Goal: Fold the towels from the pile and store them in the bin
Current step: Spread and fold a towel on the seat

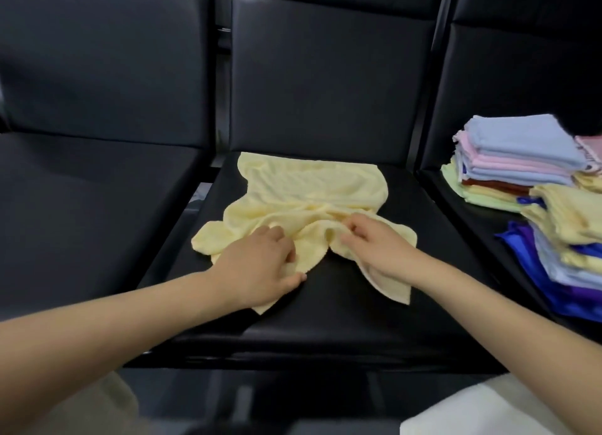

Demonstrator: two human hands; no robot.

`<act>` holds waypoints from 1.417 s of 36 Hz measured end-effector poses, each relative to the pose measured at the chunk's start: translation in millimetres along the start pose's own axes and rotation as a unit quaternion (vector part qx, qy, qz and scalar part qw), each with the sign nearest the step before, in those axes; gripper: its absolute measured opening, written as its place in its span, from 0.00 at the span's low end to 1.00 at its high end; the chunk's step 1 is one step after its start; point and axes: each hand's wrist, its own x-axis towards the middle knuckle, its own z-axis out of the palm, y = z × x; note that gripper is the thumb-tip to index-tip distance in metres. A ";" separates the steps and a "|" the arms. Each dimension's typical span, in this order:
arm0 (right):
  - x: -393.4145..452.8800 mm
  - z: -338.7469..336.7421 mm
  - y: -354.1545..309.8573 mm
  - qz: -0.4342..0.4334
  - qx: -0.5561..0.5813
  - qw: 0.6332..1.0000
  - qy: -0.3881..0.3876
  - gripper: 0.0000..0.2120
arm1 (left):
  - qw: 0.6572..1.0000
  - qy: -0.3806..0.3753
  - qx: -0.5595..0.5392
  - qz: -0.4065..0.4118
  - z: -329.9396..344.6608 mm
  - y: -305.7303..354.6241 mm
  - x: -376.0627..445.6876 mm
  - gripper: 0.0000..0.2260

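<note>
- A pale yellow towel (294, 203) lies crumpled on the middle black seat (342, 304) of a row of 3 padded black chairs; its far edge sits against the backrest and its near corners trail toward the front of the seat.
- The left hand (260, 265) rests on the towel's near-left part, fingers curled into the cloth and gripping a fold, thumb stretched out on the seat at the towel's edge.
- The right hand (374, 242) is just beside it to the right, fingertips pinching a bunched ridge of the same towel near its middle; a corner of the cloth runs under this wrist.
- On the right seat stands a far stack of folded towels (514, 161) in blue, pink, rust and pale green.
- Nearer on that seat lies a looser pile of towels (566, 249) in yellow, pale blue, bright blue and purple.
- A white cloth surface (482, 412) shows at the near right corner, blurred.
</note>
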 end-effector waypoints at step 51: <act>18.3 -29.0 34.0 0.091 -0.080 0.985 -0.119 0.19 | 0.969 -0.135 -0.201 -0.049 -27.4 -49.6 41.9 0.17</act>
